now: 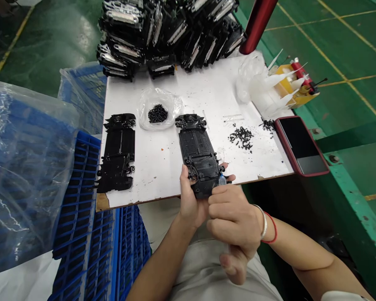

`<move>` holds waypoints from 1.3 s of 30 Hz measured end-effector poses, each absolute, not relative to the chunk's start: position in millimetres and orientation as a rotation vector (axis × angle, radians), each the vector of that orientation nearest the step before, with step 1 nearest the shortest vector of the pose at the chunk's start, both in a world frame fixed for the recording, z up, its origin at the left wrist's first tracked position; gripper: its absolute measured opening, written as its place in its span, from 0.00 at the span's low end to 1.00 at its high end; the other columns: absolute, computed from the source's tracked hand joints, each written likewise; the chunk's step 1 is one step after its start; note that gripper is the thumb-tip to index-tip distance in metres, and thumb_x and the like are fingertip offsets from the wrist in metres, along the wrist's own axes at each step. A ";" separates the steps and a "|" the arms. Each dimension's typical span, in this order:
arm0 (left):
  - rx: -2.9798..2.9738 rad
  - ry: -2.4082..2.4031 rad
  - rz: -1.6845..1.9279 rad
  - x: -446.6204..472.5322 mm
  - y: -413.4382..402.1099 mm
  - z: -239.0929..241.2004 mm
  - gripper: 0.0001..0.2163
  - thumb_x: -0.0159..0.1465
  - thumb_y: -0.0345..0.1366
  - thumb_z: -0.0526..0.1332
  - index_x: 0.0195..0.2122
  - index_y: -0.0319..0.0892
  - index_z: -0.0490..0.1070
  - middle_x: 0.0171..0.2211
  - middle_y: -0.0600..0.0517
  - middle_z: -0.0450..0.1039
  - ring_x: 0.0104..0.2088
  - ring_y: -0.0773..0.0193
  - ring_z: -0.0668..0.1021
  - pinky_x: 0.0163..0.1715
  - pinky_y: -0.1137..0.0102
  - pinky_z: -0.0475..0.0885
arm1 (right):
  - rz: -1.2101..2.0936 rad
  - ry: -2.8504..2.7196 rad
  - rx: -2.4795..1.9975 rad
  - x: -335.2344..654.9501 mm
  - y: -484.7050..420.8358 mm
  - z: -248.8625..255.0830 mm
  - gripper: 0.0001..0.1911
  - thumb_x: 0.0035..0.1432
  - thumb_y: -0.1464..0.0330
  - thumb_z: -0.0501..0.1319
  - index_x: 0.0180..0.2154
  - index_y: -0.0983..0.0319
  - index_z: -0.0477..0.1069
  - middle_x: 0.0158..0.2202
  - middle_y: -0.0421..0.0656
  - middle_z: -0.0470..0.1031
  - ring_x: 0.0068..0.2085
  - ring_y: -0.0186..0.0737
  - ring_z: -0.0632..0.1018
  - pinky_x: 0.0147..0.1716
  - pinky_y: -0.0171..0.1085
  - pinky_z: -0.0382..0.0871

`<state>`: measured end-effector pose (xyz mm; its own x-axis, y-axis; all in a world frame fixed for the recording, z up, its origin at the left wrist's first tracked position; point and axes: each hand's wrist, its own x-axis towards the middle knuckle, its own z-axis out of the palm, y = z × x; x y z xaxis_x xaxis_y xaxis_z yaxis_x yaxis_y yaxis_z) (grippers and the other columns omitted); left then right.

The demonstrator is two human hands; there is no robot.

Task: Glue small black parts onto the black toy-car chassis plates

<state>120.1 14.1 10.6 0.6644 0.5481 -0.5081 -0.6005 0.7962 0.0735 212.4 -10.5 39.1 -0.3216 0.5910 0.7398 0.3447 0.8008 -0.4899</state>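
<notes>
Grasping a long black plastic toy-car chassis [197,146] by its near end: left hand [188,198], fingers wrapped underneath. Right hand [232,215] clenched on a slim tool with a clear-and-blue tip [222,179], mostly hidden in the fist, tip at the chassis's near right corner. Chassis lies partly over the table edge, tilt unclear.

Progress: looks mid-work on this one; cannot tell how many fixings are in. One similar black chassis [120,144] lies well left of it, done or waiting unclear. Big heap of black-and-silver parts [166,33] beyond it, state unclear. Plenty of small black screws [158,113] left in a clear plastic bag [174,104] just beyond its far left corner; loose pile of black bits [242,137] to its right.

White tabletop [156,171] under it, specked. Farther right of it: red-cased phone [310,144], white nozzle bottles [266,90], yellow holder [303,98]. Red post [257,27] far right beyond it. Left of it, off the table: blue plastic crates [78,184], clear sheeting [25,146]. Around: green floor [341,33], yellow lines, green metal beam [347,184] at right.
</notes>
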 end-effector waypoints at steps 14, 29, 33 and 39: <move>-0.189 0.620 0.579 119.9 14.6 20.5 0.41 0.59 0.66 0.45 0.58 0.34 0.66 0.44 0.40 0.76 0.41 0.54 0.79 0.49 0.61 0.70 | 0.336 -1.988 -0.686 217.5 -8.9 39.4 0.28 0.63 0.60 0.42 0.13 0.60 0.55 0.15 0.35 0.47 0.18 0.32 0.49 0.19 0.37 0.44; 0.029 0.554 0.792 124.8 13.6 11.5 0.32 0.67 0.57 0.42 0.47 0.34 0.74 0.47 0.38 0.76 0.44 0.50 0.78 0.47 0.53 0.73 | 0.720 -1.208 -0.696 236.2 -14.4 48.9 0.25 0.64 0.55 0.48 0.21 0.62 0.66 0.15 0.37 0.54 0.17 0.32 0.56 0.21 0.37 0.52; 0.031 0.539 0.784 123.3 14.1 13.1 0.33 0.67 0.58 0.41 0.47 0.33 0.74 0.49 0.38 0.74 0.42 0.51 0.79 0.43 0.55 0.75 | 0.719 -1.194 -0.729 240.5 -16.9 57.2 0.24 0.62 0.55 0.52 0.21 0.62 0.68 0.15 0.37 0.55 0.17 0.33 0.57 0.20 0.37 0.53; 0.033 0.513 0.783 120.2 13.7 12.2 0.32 0.66 0.58 0.44 0.49 0.34 0.72 0.52 0.37 0.72 0.45 0.46 0.79 0.46 0.50 0.73 | 0.195 -1.485 -1.007 255.1 -25.5 61.6 0.23 0.65 0.57 0.51 0.21 0.61 0.66 0.16 0.38 0.52 0.18 0.34 0.57 0.22 0.40 0.49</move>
